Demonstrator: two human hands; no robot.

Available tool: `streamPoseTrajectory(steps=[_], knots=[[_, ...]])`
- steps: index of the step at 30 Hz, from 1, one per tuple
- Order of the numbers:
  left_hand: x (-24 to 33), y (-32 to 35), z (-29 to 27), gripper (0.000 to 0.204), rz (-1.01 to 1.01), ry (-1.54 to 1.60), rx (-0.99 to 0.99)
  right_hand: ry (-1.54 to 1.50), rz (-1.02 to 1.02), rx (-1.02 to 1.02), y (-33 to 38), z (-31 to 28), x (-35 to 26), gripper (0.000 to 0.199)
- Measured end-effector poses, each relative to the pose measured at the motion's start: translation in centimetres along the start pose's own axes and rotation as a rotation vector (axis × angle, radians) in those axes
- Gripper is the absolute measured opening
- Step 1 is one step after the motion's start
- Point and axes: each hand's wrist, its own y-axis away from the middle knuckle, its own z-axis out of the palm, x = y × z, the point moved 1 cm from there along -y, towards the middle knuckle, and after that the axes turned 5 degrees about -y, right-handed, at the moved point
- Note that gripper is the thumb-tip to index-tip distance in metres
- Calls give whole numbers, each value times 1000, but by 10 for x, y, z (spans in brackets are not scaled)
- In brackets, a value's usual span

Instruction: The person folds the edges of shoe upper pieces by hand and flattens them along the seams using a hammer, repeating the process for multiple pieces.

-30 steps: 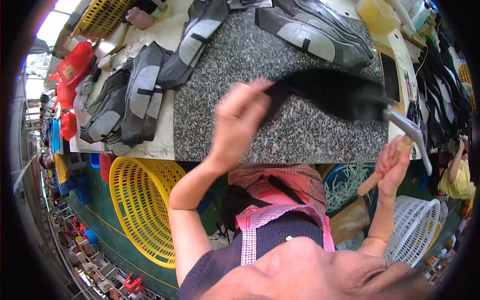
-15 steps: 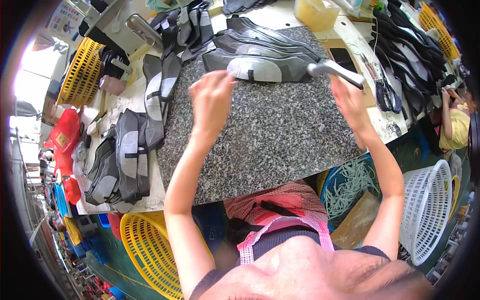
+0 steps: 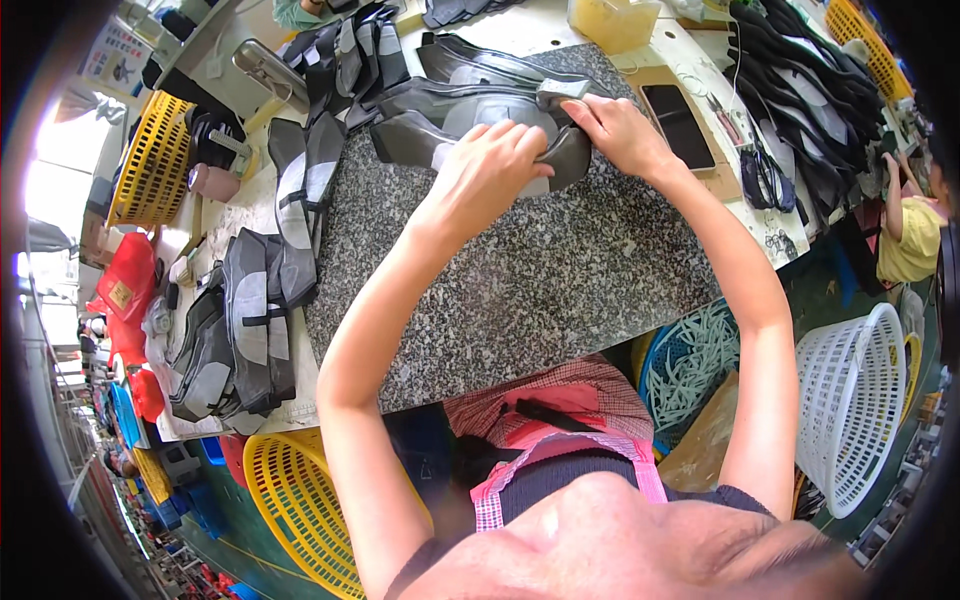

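Left hand (image 3: 488,172) curls closed on the grey panel (image 3: 570,162) over the stone surface (image 3: 480,300), right hand (image 3: 628,132) half-closed by the hammer (image 3: 562,91), grip unclear, likely two-handed because the panel flops.

The place can be recognised as a factory workshop. Grey pieces (image 3: 250,310) of similar shape are stacked on the desk (image 3: 685,55) at nine o'clock, and black pieces (image 3: 830,125) are heaped at two o'clock. Pale strips (image 3: 697,365) are gathered in a blue tub (image 3: 648,368) between three and four o'clock. A large yellow basket (image 3: 290,500) is placed between seven and eight o'clock, and another person (image 3: 910,240) can be seen at three o'clock.
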Motion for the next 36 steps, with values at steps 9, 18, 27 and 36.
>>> streamPoseTrajectory(steps=[9,18,27,36], knots=[[105,90,-79,33,-416,469,-437,58,45,-14,29,-8,5,45],[118,109,15,31,-368,573,-200,-473,155,-303,174,-57,-94,26],[106,77,19,31,-433,693,-382,-409,474,-405,225,-43,-77,24],[101,78,32,14,-257,552,-243,-351,445,-463,208,-59,-74,17]])
